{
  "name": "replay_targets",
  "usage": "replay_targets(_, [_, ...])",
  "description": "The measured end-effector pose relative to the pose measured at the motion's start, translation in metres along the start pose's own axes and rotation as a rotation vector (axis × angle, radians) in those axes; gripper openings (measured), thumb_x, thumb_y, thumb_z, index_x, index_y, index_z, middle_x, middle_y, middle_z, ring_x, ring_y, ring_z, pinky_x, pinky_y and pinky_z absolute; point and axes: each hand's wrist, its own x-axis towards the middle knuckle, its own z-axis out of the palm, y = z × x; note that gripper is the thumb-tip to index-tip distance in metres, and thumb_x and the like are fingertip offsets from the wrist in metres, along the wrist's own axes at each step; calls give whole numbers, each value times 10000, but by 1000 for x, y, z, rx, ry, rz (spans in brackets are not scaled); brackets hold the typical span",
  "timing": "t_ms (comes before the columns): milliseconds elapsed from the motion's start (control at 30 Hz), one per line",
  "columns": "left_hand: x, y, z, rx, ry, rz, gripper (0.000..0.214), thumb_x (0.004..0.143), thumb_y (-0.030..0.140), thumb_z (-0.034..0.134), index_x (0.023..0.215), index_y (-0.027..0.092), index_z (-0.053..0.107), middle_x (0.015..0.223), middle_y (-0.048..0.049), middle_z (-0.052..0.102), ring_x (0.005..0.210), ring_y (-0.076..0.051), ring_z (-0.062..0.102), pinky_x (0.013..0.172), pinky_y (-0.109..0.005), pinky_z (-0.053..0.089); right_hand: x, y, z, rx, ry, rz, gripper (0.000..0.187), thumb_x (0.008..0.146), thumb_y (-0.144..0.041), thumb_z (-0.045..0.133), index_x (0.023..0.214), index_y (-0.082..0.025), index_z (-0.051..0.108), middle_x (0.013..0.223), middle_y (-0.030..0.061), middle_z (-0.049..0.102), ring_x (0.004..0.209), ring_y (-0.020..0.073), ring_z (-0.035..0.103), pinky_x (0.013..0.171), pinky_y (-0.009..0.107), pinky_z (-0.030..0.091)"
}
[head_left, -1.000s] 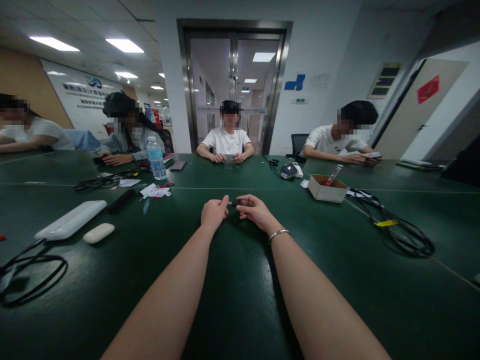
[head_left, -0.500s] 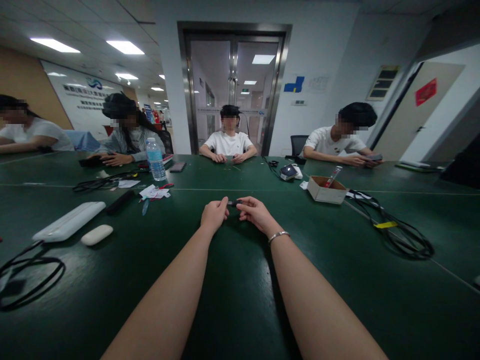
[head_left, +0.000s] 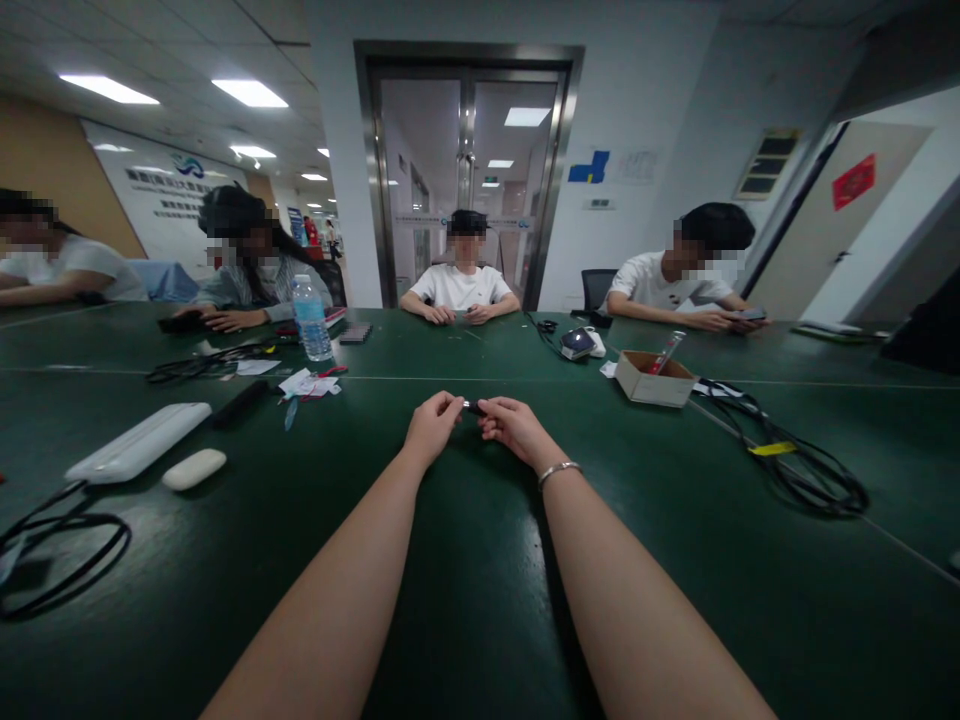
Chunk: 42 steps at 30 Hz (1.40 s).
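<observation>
Both hands meet above the green table (head_left: 480, 540), pinching a small black stick (head_left: 474, 407) between them. Its exact kind is too small to tell; a shiny silvery bit shows at its left part. My left hand (head_left: 433, 428) is closed, with thumb and fingertips at the left end. My right hand (head_left: 514, 428) grips the right end between thumb and fingers, and a silver bangle (head_left: 559, 473) circles that wrist. The fingertips hide much of the stick.
Left lie a white pouch (head_left: 139, 443), a white oval case (head_left: 194, 469) and a black bar (head_left: 240, 405). Beyond stands a water bottle (head_left: 310, 320). Right are a small open box (head_left: 654, 382) and a coiled black cable (head_left: 802, 470). Several people sit around the table.
My left fingers have shifted slightly right along the stick, and a silvery part shows where it looked all black before. Both hands stay in nearly the same place.
</observation>
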Motion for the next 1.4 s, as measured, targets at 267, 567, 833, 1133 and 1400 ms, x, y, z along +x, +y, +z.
replay_targets(267, [-2, 3, -4, 92, 12, -27, 481, 807, 602, 424, 600, 186, 547, 554, 10, 543, 544, -139, 512, 557, -264, 359, 1, 2, 1, -39, -1, -29, 249, 692, -149, 779, 878, -125, 615, 692, 26, 631, 485, 78, 567, 482, 182, 525])
replay_targets(567, [-2, 3, -4, 95, 14, -68, 496, 798, 608, 425, 565, 184, 536, 509, 14, 515, 500, -131, 480, 538, -263, 341, 0, 1, 1, -52, -21, -45, 251, 683, -136, 771, 892, -136, 631, 729, 19, 634, 502, 80, 575, 491, 188, 532])
replay_targets(833, [2, -2, 0, -32, -26, -46, 374, 787, 534, 477, 664, 191, 560, 552, 26, 510, 526, -123, 468, 542, -248, 353, 2, 1, 1, -28, 19, -11, 221, 715, -153, 755, 873, -116, 605, 658, 31, 633, 472, 76, 559, 487, 182, 537])
replay_targets(1133, [5, -7, 0, 21, -18, -103, 431, 797, 548, 428, 611, 181, 558, 548, 6, 524, 540, -136, 482, 559, -263, 352, 1, 1, 1, -33, 13, -19, 227, 696, -159, 776, 852, -119, 615, 650, 22, 630, 477, 72, 560, 481, 173, 534])
replay_targets(1400, [8, -9, 0, -7, -25, -156, 469, 785, 579, 415, 590, 175, 552, 550, -1, 535, 539, -139, 490, 555, -260, 355, 1, 1, 1, -35, 21, -21, 223, 691, -153, 779, 843, -125, 619, 657, 16, 621, 476, 74, 561, 475, 176, 530])
